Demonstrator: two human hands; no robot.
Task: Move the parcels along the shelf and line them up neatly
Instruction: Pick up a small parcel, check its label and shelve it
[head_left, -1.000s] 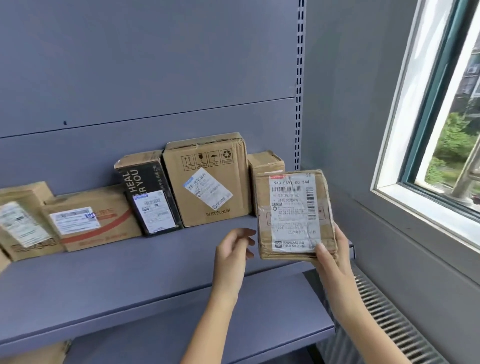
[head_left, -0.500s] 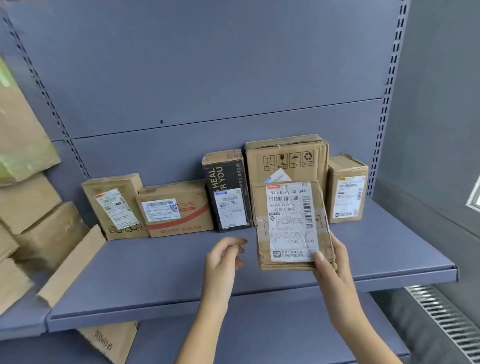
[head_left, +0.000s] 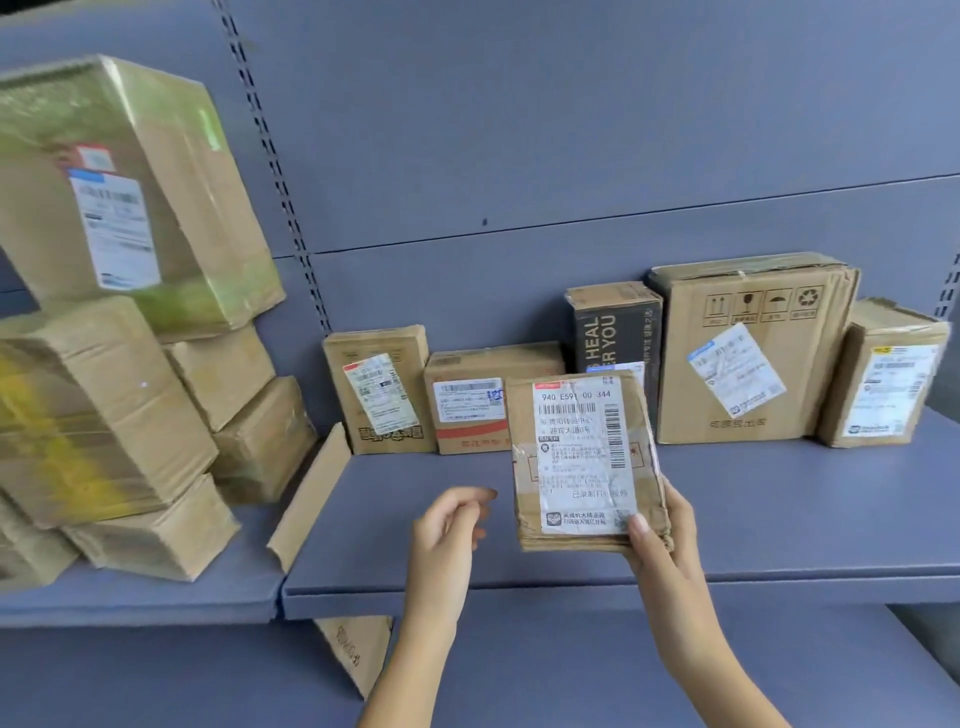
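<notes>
My right hand grips a flat cardboard parcel by its lower right corner, holding it upright above the grey shelf, label facing me. My left hand hovers just left of it with fingers loosely curled, holding nothing. Along the shelf's back wall stand several parcels: a small brown box, a low box with a red stripe, a black box, a large brown carton and a small box at the far right.
On the adjoining left shelf several cardboard boxes are heaped, with a large taped box on top. A flat cardboard piece leans at the joint between shelves. Another box shows on the lower shelf.
The view has swung left, bringing the heap of boxes on the left shelf into sight. The held parcel has shifted left along the row, now before the red-striped and black boxes. My left hand stays beside it.
</notes>
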